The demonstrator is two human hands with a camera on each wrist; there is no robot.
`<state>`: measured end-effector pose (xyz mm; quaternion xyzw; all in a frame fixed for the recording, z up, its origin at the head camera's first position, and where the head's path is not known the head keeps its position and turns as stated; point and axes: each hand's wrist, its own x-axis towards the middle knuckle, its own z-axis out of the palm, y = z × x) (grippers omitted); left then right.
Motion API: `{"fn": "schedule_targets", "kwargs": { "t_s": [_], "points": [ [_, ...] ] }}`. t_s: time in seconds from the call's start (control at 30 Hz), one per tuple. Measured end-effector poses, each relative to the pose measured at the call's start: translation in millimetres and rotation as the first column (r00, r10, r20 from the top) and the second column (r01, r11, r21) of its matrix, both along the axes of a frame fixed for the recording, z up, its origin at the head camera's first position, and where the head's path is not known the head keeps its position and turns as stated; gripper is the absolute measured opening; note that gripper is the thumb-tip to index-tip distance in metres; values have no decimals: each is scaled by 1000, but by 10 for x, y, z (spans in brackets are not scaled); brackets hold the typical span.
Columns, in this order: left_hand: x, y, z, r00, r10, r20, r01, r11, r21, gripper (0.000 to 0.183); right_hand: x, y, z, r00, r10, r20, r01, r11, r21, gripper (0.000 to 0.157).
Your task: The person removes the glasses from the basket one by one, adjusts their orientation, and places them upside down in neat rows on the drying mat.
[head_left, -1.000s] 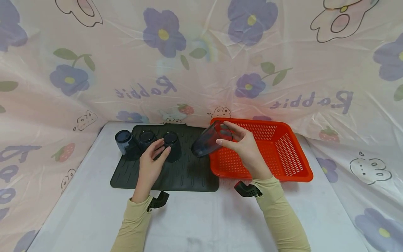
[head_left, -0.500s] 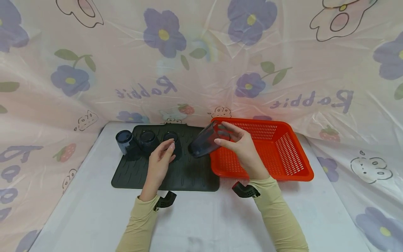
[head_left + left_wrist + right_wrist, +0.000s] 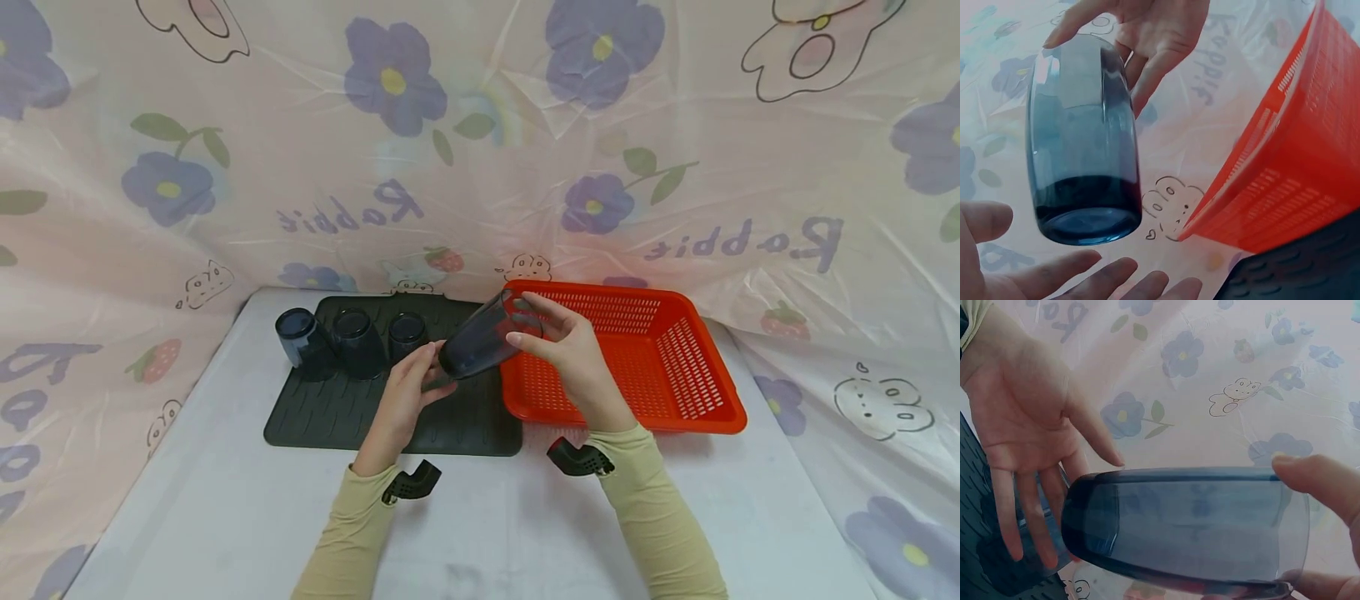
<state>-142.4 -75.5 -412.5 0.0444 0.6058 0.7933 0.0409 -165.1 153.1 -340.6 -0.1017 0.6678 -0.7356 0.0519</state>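
Observation:
A tinted blue-grey drinking glass (image 3: 478, 340) is held tilted above the mat, its base pointing left and down. My right hand (image 3: 581, 358) pinches it near the rim between thumb and fingers. Close to the base is my left hand (image 3: 401, 400), its fingers spread and fairly straight. In the left wrist view, the thumb and fingers lie either side of the glass's thick bottom (image 3: 1088, 225). Three similar glasses stand upside down in a row on the dark drying mat (image 3: 468, 429): a left one (image 3: 303, 346), a middle one (image 3: 358, 346) and a right one (image 3: 407, 332), partly hidden by my left hand.
A red perforated plastic basket (image 3: 697, 358) stands right of the mat, its left edge beside the mat. The white tabletop (image 3: 495, 517) runs along the front. Behind and at the sides hangs a flower-and-rabbit printed plastic sheet (image 3: 495, 192).
My left hand has moved right, from beside the standing glasses to the held glass's base. My right hand has brought the tilted glass slightly left.

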Motion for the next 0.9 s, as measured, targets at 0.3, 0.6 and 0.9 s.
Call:
{"fn": "schedule_targets", "kwargs": {
  "t_s": [0.3,0.6,0.9],
  "points": [
    [-21,71,-17,992,-87,89,81,994,69,55,25,-25,3,1000,-7,4,7,1000,-24,60],
    [-24,80,-9,984,-132,119,108,977,186,47,26,-12,-57,1000,2,6,-2,1000,-30,62],
    [-19,68,7,989,-91,118,64,974,216,36,36,4,-73,1000,30,3,-30,998,-57,61]
  ]
}}
